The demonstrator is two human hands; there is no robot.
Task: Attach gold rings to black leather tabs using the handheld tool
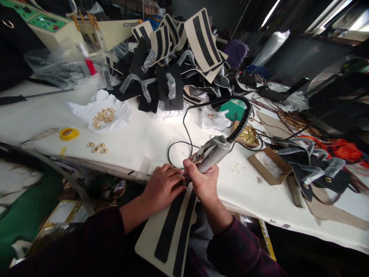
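Note:
My right hand (204,181) is wrapped round a grey corded electric screwdriver (215,154), its lower end pointing down at a cream panel with black strips (170,231). This panel slants from the table edge over my lap. My left hand (164,188) is closed on the panel's upper end, fingers bent beside the tool's tip. The tip and whatever lies under the fingers are hidden. Gold ring-like fittings (98,147) lie to the left, near a yellow tape roll (69,134). More gold fittings (104,116) rest on crumpled white paper (77,109).
Black and cream panels with plastic-wrapped straps (171,86) are heaped at the back. The tool's black cord (190,134) loops over the white table (138,134). To the right are a box of gold pieces (248,134), an open cardboard box (271,165) and more black pieces (319,169).

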